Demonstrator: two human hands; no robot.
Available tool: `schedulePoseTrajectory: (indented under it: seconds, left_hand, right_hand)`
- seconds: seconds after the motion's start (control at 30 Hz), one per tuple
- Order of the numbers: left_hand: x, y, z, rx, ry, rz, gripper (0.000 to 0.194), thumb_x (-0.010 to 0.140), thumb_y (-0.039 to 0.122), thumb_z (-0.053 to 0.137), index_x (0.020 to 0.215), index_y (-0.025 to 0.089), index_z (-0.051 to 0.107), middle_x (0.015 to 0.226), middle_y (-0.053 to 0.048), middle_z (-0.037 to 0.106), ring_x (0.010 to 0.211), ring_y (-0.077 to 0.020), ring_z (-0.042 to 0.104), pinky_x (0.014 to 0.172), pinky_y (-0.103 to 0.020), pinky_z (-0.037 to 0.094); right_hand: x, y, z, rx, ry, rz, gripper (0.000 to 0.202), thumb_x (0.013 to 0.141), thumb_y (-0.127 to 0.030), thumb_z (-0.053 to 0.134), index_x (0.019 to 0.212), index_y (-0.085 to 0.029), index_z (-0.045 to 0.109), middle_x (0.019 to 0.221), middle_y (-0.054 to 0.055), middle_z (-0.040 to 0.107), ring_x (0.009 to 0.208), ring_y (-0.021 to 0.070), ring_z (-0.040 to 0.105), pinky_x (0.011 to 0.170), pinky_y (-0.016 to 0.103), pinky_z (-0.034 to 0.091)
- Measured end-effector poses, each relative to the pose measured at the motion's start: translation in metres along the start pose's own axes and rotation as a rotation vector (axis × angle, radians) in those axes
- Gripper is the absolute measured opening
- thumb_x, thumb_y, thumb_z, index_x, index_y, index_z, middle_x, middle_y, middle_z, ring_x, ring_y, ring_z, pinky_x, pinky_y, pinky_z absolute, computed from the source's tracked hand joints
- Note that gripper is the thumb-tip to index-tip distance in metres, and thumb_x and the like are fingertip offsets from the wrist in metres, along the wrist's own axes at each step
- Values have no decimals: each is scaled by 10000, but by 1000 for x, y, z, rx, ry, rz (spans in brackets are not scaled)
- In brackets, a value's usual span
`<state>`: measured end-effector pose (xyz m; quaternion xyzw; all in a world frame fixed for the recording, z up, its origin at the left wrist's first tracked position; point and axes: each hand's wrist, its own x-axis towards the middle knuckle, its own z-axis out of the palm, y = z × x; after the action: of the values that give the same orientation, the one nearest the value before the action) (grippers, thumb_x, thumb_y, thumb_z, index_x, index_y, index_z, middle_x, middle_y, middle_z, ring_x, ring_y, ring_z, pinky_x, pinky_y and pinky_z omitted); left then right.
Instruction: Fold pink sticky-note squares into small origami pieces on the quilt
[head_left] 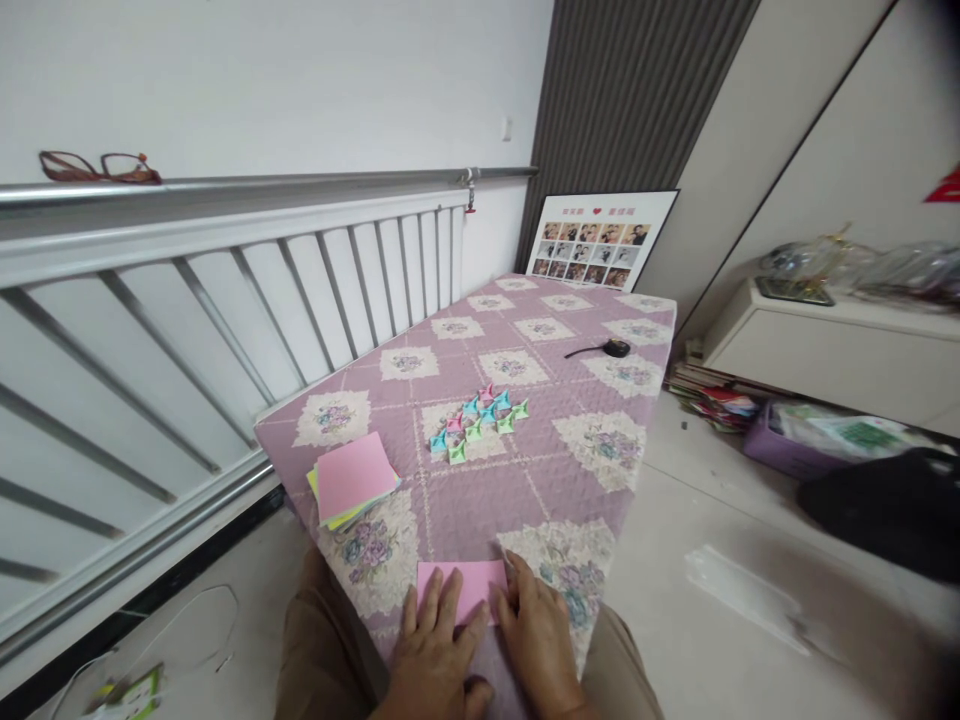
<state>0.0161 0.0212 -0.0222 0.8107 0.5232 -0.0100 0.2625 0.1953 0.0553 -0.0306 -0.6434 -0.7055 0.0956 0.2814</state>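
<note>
A pink sheet of paper (pixel 469 585), folded into a rectangle, lies flat at the near edge of the table. My left hand (pixel 441 640) rests on its left part, fingers spread and stretched out. My right hand (pixel 536 622) is at the right edge of the paper, with the thumb on top and the fingers bent together around that edge. Beyond them stands a cluster of several small folded paper pieces (pixel 473 431) in pink, blue and green. To the left lies a stack of square coloured paper (pixel 356 478), pink on top.
A purple flowered cloth (pixel 480 505) covers the table. A black tape measure (pixel 616 348) lies toward the far right. A white radiator (pixel 225 360) runs along the left, with glasses (pixel 101 168) on the pipe above. A photo board (pixel 600 240) leans behind.
</note>
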Motion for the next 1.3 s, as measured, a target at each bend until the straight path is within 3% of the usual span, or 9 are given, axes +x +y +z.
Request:
schedulePoseTrajectory:
  seconds: [0.4,0.87,1.07,1.3]
  left_hand:
    - [2,-2,6,28,5,-8,852,732,371,628,1455,392,177,1538,-31,-126,1390,-393,-77,1059,-646,-62]
    - [1,-3,8,31,24,-6,834,730,385,620,1449,399,198,1538,-14,-143,1395,-383,-86,1055,-646,-66]
    - [1,-4,9,38,23,-2,855,722,391,630,1451,402,184,1536,-17,-140,1397,-383,-74,1053,-654,-57]
    - [0,-4,16,91,75,-13,849,714,334,628,1442,419,199,1537,-21,-130,1400,-376,-57,1062,-633,-50]
  right_hand:
    - [2,-1,-2,-23,5,12,419,824,-254,493,1236,-193,527,796,36,696,779,218,657,747,340,440]
    - [1,0,-2,12,-11,10,385,847,-269,529,1222,-186,504,904,49,697,845,226,650,786,362,423]
    - [-9,7,-11,84,12,11,230,888,-345,498,1049,-195,566,774,15,663,772,206,633,765,353,426]
    - [-20,11,-23,80,-18,-107,139,890,-289,509,993,-260,598,887,7,665,855,206,611,780,355,414]
